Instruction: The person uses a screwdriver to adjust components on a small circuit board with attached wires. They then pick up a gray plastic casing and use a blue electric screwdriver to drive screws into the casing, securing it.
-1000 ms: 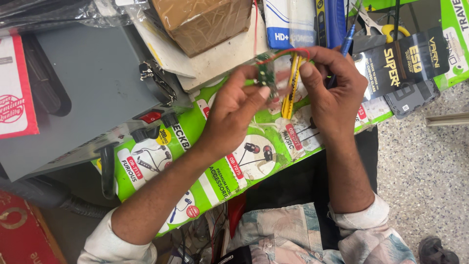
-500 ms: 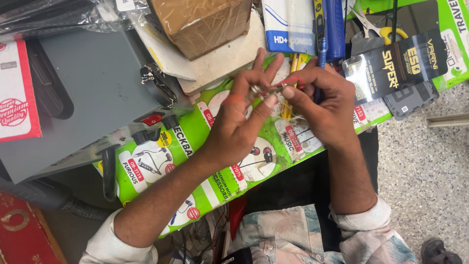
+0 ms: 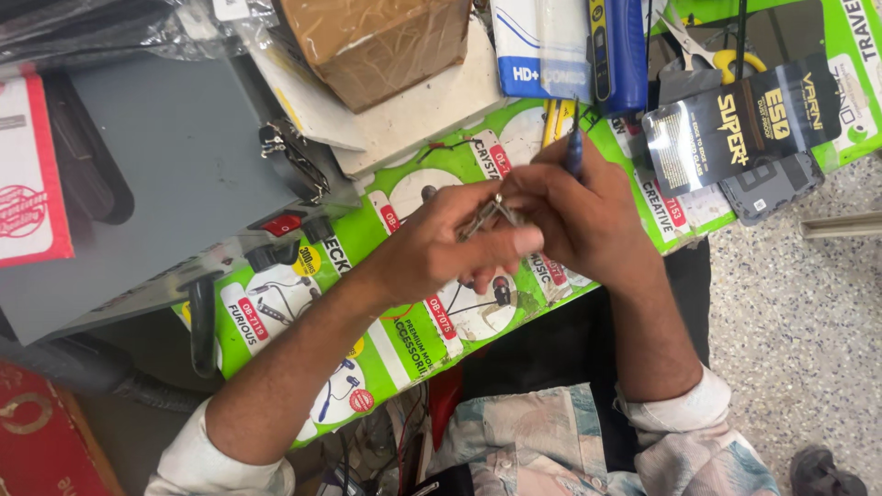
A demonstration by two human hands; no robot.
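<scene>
Above the green card [image 3: 404, 340], both hands' fingers [image 3: 496, 241] pinch a metal piece [image 3: 485, 216].

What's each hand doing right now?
Left hand: closed, pinching a small metal part.
Right hand: closed, gripping a blue pen-like tool.

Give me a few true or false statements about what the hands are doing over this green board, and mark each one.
1. Both hands meet over the green board. True.
2. The left hand pinches a small metal part. True.
3. The right hand is empty. False: a blue pen-like tool sticks up from it.
4. The cardboard box sits in the person's lap. False: it lies above the hands, at the far side.
5. The grey case lies right of the hands. False: it lies to their left.
</scene>
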